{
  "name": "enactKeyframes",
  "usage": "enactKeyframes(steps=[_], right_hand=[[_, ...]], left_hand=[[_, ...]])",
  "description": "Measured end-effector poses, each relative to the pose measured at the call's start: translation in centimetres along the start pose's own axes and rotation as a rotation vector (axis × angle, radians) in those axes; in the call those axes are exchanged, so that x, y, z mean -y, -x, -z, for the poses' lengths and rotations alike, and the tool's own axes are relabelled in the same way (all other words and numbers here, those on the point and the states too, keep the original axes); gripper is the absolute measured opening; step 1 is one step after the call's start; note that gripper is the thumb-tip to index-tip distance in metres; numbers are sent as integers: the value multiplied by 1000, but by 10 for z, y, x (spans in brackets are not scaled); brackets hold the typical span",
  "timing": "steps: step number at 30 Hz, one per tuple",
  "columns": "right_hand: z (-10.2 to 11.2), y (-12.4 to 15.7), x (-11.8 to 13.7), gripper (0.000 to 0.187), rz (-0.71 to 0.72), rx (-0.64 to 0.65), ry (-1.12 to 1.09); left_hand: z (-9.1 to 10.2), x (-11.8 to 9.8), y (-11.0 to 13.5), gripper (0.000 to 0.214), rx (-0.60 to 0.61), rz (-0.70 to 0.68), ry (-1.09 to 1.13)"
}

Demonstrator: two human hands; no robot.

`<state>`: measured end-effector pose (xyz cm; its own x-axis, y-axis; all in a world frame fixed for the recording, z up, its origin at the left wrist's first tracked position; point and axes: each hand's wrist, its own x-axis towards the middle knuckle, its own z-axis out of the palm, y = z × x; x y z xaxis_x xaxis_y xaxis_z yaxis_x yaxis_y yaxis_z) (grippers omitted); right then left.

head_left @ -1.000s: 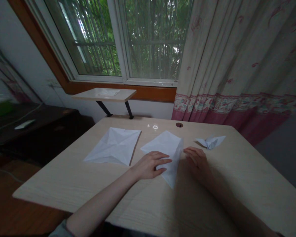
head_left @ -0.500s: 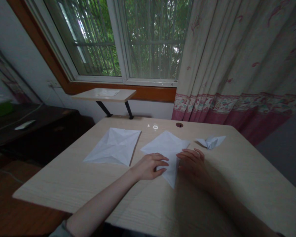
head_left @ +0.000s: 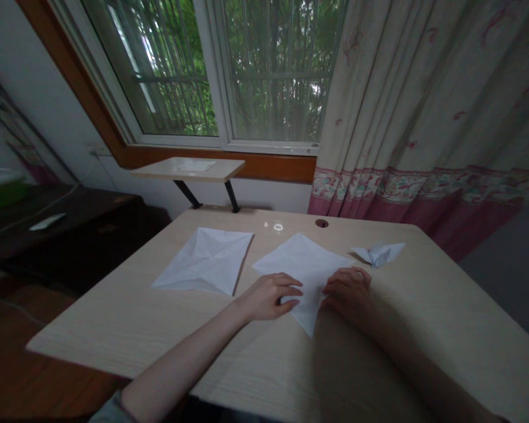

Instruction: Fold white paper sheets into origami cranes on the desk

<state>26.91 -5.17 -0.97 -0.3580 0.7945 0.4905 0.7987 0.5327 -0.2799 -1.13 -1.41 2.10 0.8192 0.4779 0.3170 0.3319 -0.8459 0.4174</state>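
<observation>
In front of me a white sheet of paper lies on the desk, turned with one corner pointing toward me. My left hand rests on its lower left part, fingers apart and slightly bent, with nothing in them. At the right edge of the sheet, my right hand has its fingers curled over the paper; its thumb is hidden. Just beyond the right hand sits a small folded paper bird. A creased, opened-out paper square lies to the left.
The pale wooden desk has a round cable hole near its back edge. A small raised shelf at the back left carries some white paper. A curtain hangs behind on the right; a dark side table stands left.
My right hand has shifted slightly to the right, and the sheet's right side now reaches farther out beside it. The left hand stays in place on the paper.
</observation>
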Motion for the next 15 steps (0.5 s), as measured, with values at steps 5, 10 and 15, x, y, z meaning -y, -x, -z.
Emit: enactKeyframes(steps=[5, 10, 15], right_hand=[[3, -2, -2, 13, 3, 63, -57], [7, -4, 0, 21, -45, 128, -143], [6, -3, 0, 21, -104, 150, -150]], left_hand=[[3, -2, 0, 26, -12, -16, 32], [2, -7, 0, 47, -65, -111, 87], [-6, -11, -1, 47, -123, -126, 22]])
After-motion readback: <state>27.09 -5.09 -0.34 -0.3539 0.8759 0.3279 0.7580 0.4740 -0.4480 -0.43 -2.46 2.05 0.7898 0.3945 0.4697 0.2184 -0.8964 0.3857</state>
